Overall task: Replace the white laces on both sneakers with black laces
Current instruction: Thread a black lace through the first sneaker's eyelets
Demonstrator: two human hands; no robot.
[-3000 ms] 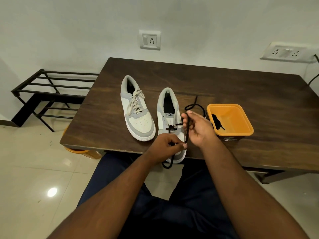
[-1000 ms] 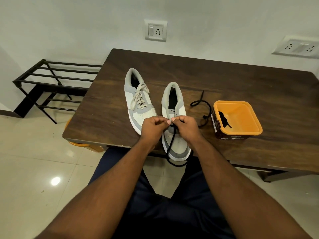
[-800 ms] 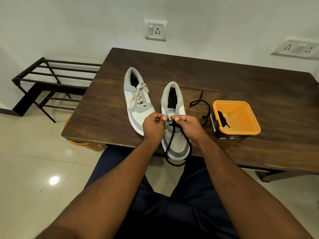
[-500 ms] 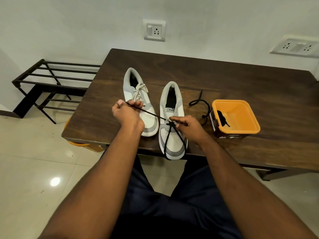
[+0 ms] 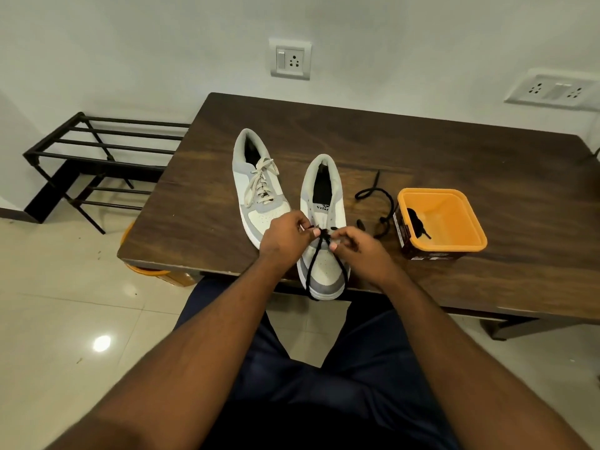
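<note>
The orange tub (image 5: 467, 222) at the frame's right holds a dark lace piece. Both grey-white sneakers lie lengthwise on the desk (image 5: 422, 151), toes toward the lower edge. Left hand (image 5: 285, 237) and right hand (image 5: 355, 250) each pinch the black lace (image 5: 313, 264) over the right-hand sneaker (image 5: 324, 203); the other sneaker (image 5: 256, 186) keeps white laces

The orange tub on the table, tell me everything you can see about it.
The orange tub is a squarish, open plastic container with rounded corners and a flared rim; its outer wall carries a dark brown printed label. It stands upright on the wooden table, right of the sneakers, lid absent. Inside lies a dark bundle, seemingly a black lace. Another black lace runs beside its left wall. Neither hand touches it.
</note>
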